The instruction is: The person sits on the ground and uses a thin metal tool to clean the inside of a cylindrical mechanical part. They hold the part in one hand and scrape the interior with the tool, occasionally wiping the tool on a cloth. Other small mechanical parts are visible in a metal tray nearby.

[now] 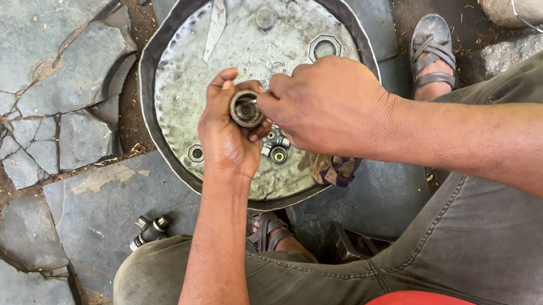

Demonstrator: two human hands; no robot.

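Head view: the left hand (225, 134) is clamped around a small round bearing (245, 109), holding it above a dented metal lid (201, 76) that lies flat on the cracked stone floor (19, 69). The right hand (325, 104) has its fingertips pinched together at the bearing's rim. Judged step: seating or working a part at the bearing's open face. The next move calls for a steady left grip and fine fingertip pressure from the right. The bearing's open face points up toward the camera; its axis runs roughly vertical, slightly tilted. Loose nuts (276, 150) lie on the lid just below the hands.
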